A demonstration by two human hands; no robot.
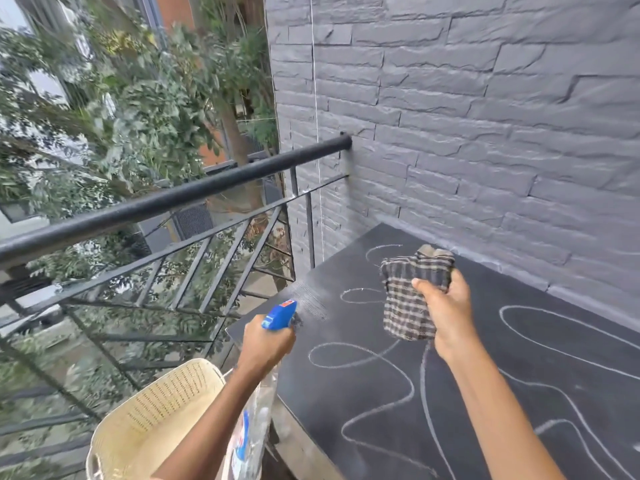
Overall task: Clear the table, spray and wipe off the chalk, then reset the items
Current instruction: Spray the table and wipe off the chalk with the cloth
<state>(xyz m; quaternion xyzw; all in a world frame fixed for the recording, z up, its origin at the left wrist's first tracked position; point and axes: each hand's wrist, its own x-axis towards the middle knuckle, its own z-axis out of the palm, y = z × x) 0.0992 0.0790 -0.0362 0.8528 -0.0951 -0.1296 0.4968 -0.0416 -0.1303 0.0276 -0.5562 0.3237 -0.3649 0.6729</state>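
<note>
A dark table [491,372] stands against the grey wall, its top covered with looping white chalk lines [381,386]. My left hand [266,341] grips a clear spray bottle [278,315] with a blue nozzle at the table's left edge; a fine mist fans out from the nozzle over the near-left corner. My right hand [446,306] holds a bunched brown checked cloth [408,299] in the air above the table's far-left part.
A cream perforated basket [152,417] sits low at the left beside the table. A black metal railing [173,202] runs along the left, with trees beyond it. A grey stone-pattern wall [485,116] backs the table.
</note>
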